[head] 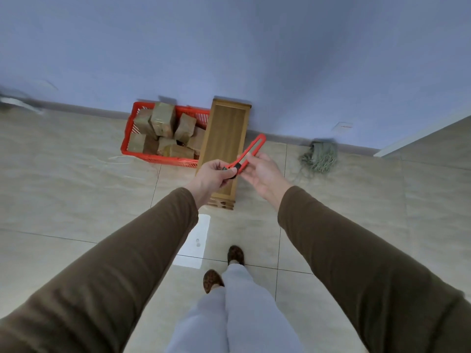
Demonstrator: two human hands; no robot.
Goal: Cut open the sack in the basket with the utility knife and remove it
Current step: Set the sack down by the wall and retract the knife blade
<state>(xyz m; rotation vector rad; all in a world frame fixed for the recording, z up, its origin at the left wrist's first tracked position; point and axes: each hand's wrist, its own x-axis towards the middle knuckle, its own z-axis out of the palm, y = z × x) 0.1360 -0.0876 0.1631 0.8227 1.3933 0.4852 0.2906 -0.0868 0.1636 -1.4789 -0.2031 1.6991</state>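
Your left hand [214, 174] covers the black end of the utility knife [248, 155], so you cannot tell whether a blade is out. The wooden stand [224, 141] hides the red basket's [128, 138] right end. A blurred object [15, 101] is cut off at the left edge.

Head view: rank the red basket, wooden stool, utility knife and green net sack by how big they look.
1. Red basket and wooden stool: alike, not ranked.
2. Green net sack.
3. Utility knife, gripped by left hand and right hand; being nearer the camera enlarges it.
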